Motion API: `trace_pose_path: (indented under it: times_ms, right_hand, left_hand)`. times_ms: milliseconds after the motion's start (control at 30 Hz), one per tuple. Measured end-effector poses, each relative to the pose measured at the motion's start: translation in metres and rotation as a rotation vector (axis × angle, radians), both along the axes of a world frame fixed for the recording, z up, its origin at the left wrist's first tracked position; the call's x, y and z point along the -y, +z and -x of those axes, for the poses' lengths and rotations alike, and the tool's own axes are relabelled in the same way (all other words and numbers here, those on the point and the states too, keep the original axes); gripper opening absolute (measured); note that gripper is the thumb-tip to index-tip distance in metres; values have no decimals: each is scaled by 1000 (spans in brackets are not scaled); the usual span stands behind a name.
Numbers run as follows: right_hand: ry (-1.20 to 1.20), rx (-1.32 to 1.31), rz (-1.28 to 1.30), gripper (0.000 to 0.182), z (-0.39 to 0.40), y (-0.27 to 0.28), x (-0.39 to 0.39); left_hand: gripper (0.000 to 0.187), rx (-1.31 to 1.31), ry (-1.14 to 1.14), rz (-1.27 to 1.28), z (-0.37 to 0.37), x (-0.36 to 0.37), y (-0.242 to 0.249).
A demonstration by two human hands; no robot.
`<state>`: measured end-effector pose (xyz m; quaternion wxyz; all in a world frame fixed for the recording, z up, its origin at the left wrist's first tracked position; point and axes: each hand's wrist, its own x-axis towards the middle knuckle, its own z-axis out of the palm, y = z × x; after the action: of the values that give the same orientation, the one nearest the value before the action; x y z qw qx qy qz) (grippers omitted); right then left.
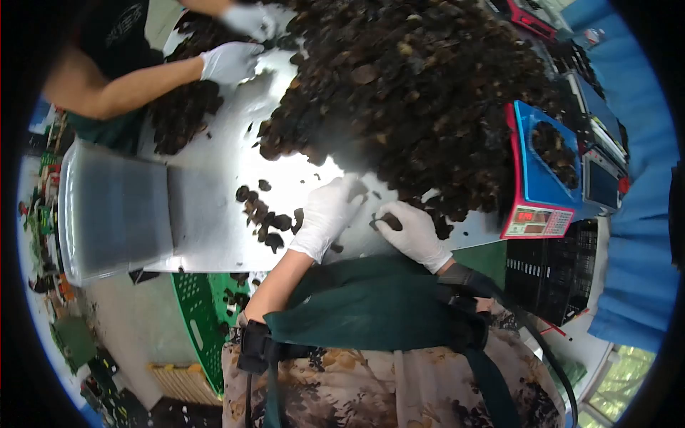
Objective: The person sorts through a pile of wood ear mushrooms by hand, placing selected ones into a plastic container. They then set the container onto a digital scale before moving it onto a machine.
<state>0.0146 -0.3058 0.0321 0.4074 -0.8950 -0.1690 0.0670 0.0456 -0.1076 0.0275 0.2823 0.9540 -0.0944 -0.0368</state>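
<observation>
Dried mushrooms [421, 93] heaped at 12 o'clock on our counter [214, 242]. Left hand [330, 214] flat open, empty, touching heap edge; right hand [410, 230] pinches one piece. Scale [539, 167] at 3 o'clock.

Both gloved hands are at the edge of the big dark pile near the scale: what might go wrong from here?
1. Loose pieces lie close to the table edge; some already sit on the green crate below, so more may fall.
2. The left hand and right hand work at the foot of the heaped pile; it could slide toward the scale.
3. Another person's gloved hand works the same pile, so reaches may cross.
</observation>
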Motion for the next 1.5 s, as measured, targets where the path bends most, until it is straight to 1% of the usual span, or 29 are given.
trace_pose_path:
  times_ms: [33, 67, 100, 133, 167, 200, 267, 300, 367, 433, 467, 500, 567, 600, 633, 700, 733, 767, 833, 867, 900, 933, 967, 1033, 1100, 1200, 1300, 1367, 1500]
  right_hand:
    - [-26, 36, -57, 19, -2, 9, 6]
    - [-101, -104, -159, 16, -2, 21, 14]
    - [-151, -65, -238, 13, -6, 29, 26]
    - [-223, -69, -267, 13, -13, 43, 42]
    - [-290, -75, -306, 13, -20, 57, 60]
    - [-357, 72, -297, 13, -29, 68, 79]
    - [-479, 277, -140, 13, -45, 86, 126]
    - [-555, 346, -71, 14, -51, 94, 147]
    - [-684, 515, 1, 14, -63, 102, 193]
    - [-758, 641, 73, 14, -71, 110, 235]
    - [-802, 618, 99, 15, -74, 113, 254]
    - [-847, 599, 124, 16, -76, 115, 272]
    - [-879, 626, 208, 18, -85, 104, 310]
    - [-886, 651, 232, 20, -90, 101, 321]
    - [-892, 672, 255, 21, -94, 96, 330]
    - [-875, 578, 295, 29, -99, 87, 344]
    - [-814, 590, 330, 37, -103, 80, 351]
    - [-800, 502, 327, 40, -104, 75, 358]
    - [-760, 465, 286, 38, -102, 81, 356]
    - [-755, 503, 174, 36, -102, 80, 360]
    - [-748, 535, 62, 33, -103, 79, 364]
    - [-818, 508, -123, 28, -102, 79, 365]
    - [-828, 574, -239, 23, -103, 77, 369]
    - [-890, 604, -324, 20, -104, 77, 375]
    - [-902, 681, -316, 19, -107, 68, 389]
    - [-945, 727, -355, 21, -98, 81, 384]
    - [-915, 714, -469, 19, -83, 103, 351]
    - [-782, 675, -534, 18, -73, 109, 325]
    - [-702, 405, -591, 12, -52, 119, 264]
  left_hand:
    - [32, -12, -49, -52, -3, 5, 3]
    - [31, -30, -80, -114, -5, 8, 9]
    - [30, -24, -95, -104, -5, 7, -3]
    - [20, -6, -97, -139, -5, 10, 2]
    - [17, -51, -85, -121, -4, 11, 5]
    - [16, -83, -38, -60, -4, 10, 2]
    - [17, -136, 24, -34, -2, 10, 9]
    - [15, -131, 60, 109, 1, 6, 5]
    - [13, -324, 136, 255, -1, 2, 18]
    - [14, -367, 165, 402, -5, 3, 32]
    - [14, -409, 202, 427, -7, 3, 33]
    - [15, -268, 132, 431, -10, 3, 26]
    - [16, -322, 131, 593, -13, 11, 34]
    - [17, -270, 84, 503, -14, 20, 50]
    - [17, -232, 53, 464, -15, 25, 50]
    - [16, -245, 38, 476, -15, 41, 55]
    - [15, -250, 26, 433, -15, 49, 61]
    - [14, -251, 15, 453, -16, 53, 57]
    - [13, -181, -24, 394, -16, 62, 56]
    - [11, -127, -41, 379, -16, 65, 53]
    - [11, -154, -13, 387, -15, 69, 55]
    - [10, -180, 17, 398, -14, 76, 60]
    - [10, -206, 48, 410, -14, 81, 65]
    - [9, -194, 32, 440, -15, 89, 75]
    - [9, -182, 18, 437, -15, 92, 81]
    - [10, -147, 22, 456, -22, 92, 76]
    - [10, -202, 74, 514, -25, 100, 87]
    - [10, -250, 94, 532, -26, 112, 99]
    - [7, -331, 98, 532, -24, 138, 132]
